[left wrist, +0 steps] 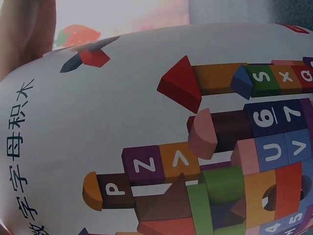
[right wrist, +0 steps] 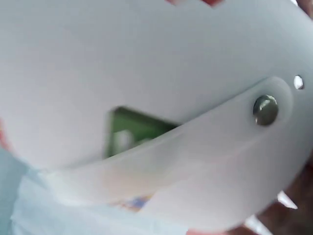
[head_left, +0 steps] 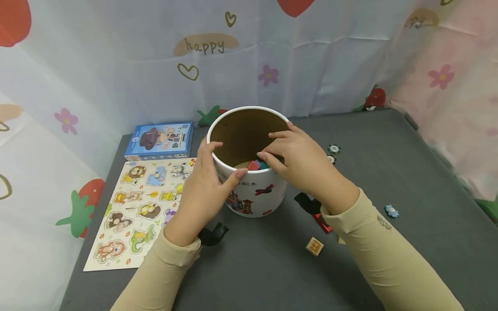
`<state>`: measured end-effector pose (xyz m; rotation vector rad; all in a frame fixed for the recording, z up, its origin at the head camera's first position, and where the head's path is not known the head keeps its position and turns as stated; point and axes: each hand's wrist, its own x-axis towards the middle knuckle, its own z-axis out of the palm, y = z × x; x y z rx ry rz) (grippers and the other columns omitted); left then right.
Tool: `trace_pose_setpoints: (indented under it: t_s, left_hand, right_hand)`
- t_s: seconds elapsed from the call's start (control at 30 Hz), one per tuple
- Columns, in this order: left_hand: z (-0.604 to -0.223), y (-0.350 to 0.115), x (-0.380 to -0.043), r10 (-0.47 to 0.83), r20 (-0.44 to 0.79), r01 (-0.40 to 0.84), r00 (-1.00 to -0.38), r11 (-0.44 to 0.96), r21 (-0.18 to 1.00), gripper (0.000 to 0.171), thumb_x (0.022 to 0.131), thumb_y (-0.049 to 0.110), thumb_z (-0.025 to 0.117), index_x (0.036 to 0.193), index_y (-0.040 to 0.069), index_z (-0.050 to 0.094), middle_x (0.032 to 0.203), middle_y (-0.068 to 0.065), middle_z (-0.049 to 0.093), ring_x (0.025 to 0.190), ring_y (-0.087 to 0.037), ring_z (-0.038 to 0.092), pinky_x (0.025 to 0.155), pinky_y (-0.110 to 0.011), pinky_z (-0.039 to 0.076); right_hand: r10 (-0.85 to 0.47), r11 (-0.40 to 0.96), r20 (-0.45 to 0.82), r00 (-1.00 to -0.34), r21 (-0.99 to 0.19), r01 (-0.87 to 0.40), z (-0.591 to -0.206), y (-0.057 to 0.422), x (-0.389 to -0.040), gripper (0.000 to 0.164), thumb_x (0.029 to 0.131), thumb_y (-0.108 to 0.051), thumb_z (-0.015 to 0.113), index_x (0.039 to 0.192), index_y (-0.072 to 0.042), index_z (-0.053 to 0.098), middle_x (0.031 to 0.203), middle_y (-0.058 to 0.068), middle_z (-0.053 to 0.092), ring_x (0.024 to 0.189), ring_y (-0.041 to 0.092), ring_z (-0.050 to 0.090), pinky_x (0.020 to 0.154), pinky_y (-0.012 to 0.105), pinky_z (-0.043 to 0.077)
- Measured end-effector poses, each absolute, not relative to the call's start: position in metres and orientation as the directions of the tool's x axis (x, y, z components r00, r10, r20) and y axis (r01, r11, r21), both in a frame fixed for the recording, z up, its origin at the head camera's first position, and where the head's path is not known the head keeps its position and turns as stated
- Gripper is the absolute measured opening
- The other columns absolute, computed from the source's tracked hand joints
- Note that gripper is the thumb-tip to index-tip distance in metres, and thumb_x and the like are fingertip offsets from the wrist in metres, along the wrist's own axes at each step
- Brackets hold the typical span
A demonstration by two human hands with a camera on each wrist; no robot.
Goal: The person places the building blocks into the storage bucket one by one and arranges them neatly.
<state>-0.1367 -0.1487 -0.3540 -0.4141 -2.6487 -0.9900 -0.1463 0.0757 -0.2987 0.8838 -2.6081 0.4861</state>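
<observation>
A white bucket [head_left: 270, 190] with a dark inside stands in the middle of the grey table, mouth up. Printed block pictures cover its side, close up in the left wrist view. My left hand [head_left: 206, 185] grips its left rim, with fingers over the edge and thumb along the front. Over the right rim my right hand [head_left: 301, 155] curls its fingers, thumb and fingertips inside the mouth. Below them lies a red block [head_left: 253, 166] among other coloured pieces. In the right wrist view a pale strap [right wrist: 161, 156] with a metal rivet [right wrist: 265, 110] crosses the bucket's side.
Left of the bucket lie a blue game box [head_left: 159, 140] and an animal puzzle board [head_left: 128, 224]. To the right are dark poker chips [head_left: 333, 149], a small blue piece [head_left: 391, 211], a red piece [head_left: 322, 223] and a wooden letter cube [head_left: 314, 246].
</observation>
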Motion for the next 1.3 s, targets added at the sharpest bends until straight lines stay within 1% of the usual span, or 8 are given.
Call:
trace_pose_setpoints:
  t_s: [0.17, 0.3, 0.5, 0.6, 0.7, 0.93, 1.1, 1.3]
  left_hand:
    - [-0.354, -0.148, -0.136, 0.156, 0.345, 0.345, -0.926, 0.721, 0.600, 0.084, 0.082, 0.072, 0.050, 0.143, 0.020, 0.024, 0.156, -0.002, 0.015, 0.123, -0.030, 0.043, 0.080, -0.050, 0.049]
    - [-0.354, -0.148, -0.136, 0.159, 0.343, 0.346, -0.926, 0.721, 0.601, 0.085, 0.082, 0.072, 0.051, 0.143, 0.019, 0.023, 0.157, -0.001, 0.012, 0.123, -0.030, 0.043, 0.079, -0.050, 0.048]
    - [-0.352, -0.149, -0.135, 0.157, 0.345, 0.345, -0.925, 0.726, 0.595, 0.084, 0.083, 0.071, 0.051, 0.143, 0.018, 0.023, 0.157, -0.002, 0.013, 0.120, -0.031, 0.045, 0.077, -0.050, 0.048]
    - [-0.352, -0.149, -0.135, 0.165, 0.341, 0.348, -0.925, 0.726, 0.594, 0.084, 0.083, 0.071, 0.050, 0.143, 0.018, 0.024, 0.157, -0.002, 0.012, 0.120, -0.031, 0.045, 0.076, -0.050, 0.048]
    - [-0.353, -0.148, -0.135, 0.168, 0.345, 0.353, -0.923, 0.725, 0.591, 0.084, 0.084, 0.071, 0.050, 0.143, 0.017, 0.023, 0.157, -0.002, 0.012, 0.121, -0.031, 0.045, 0.076, -0.050, 0.048]
    - [-0.353, -0.149, -0.135, 0.160, 0.336, 0.341, -0.928, 0.727, 0.596, 0.085, 0.083, 0.071, 0.050, 0.143, 0.018, 0.022, 0.157, -0.002, 0.011, 0.121, -0.031, 0.044, 0.077, -0.050, 0.049]
    - [-0.353, -0.149, -0.136, 0.164, 0.342, 0.348, -0.925, 0.724, 0.596, 0.084, 0.083, 0.071, 0.050, 0.143, 0.018, 0.022, 0.157, -0.003, 0.012, 0.122, -0.031, 0.043, 0.079, -0.051, 0.048]
    - [-0.354, -0.149, -0.137, 0.170, 0.357, 0.363, -0.919, 0.721, 0.591, 0.084, 0.083, 0.071, 0.051, 0.142, 0.018, 0.024, 0.157, -0.003, 0.013, 0.122, -0.030, 0.044, 0.079, -0.051, 0.048]
  right_hand:
    - [-0.345, 0.692, 0.739, -0.579, -0.216, -0.689, -0.317, 0.100, -0.116, 0.011, 0.090, -0.018, 0.065, 0.083, -0.011, 0.071, 0.088, -0.001, 0.065, 0.084, 0.017, 0.057, 0.078, 0.034, 0.043]
    - [-0.269, 0.740, 0.718, -0.642, -0.272, -0.615, -0.339, 0.122, -0.087, 0.004, 0.083, -0.014, 0.071, 0.081, -0.013, 0.068, 0.089, -0.002, 0.058, 0.072, 0.010, 0.054, 0.059, 0.029, 0.043]
    - [-0.360, 0.899, 0.114, -0.926, -0.224, -0.377, -0.393, 0.136, -0.054, 0.034, 0.072, -0.037, 0.083, 0.099, -0.022, 0.068, 0.090, -0.007, 0.057, 0.060, 0.006, 0.050, 0.050, 0.028, 0.041]
    - [-0.325, 0.937, -0.157, -0.933, -0.191, -0.294, -0.420, 0.136, -0.047, 0.042, 0.068, -0.041, 0.084, 0.102, -0.024, 0.067, 0.089, -0.007, 0.053, 0.059, 0.007, 0.048, 0.055, 0.034, 0.041]
    - [-0.299, 0.945, -0.207, -0.932, -0.201, -0.259, -0.435, 0.135, -0.046, 0.036, 0.067, -0.037, 0.086, 0.095, -0.027, 0.066, 0.084, -0.008, 0.049, 0.059, 0.007, 0.046, 0.058, 0.038, 0.039]
    - [-0.341, 0.858, 0.182, -0.922, -0.340, -0.384, -0.408, 0.128, -0.057, 0.034, 0.069, -0.012, 0.083, 0.091, -0.019, 0.057, 0.089, -0.005, 0.046, 0.060, 0.006, 0.048, 0.051, 0.025, 0.042]
    - [-0.283, 0.772, 0.550, -0.786, -0.356, -0.527, -0.351, 0.118, -0.077, 0.032, 0.071, 0.001, 0.075, 0.091, -0.010, 0.053, 0.096, 0.003, 0.044, 0.070, 0.007, 0.051, 0.057, 0.023, 0.043]
    - [-0.314, 0.695, 0.703, -0.638, -0.288, -0.659, -0.299, 0.096, -0.108, 0.033, 0.077, -0.005, 0.079, 0.107, -0.008, 0.066, 0.106, 0.010, 0.050, 0.077, 0.016, 0.053, 0.064, 0.030, 0.044]
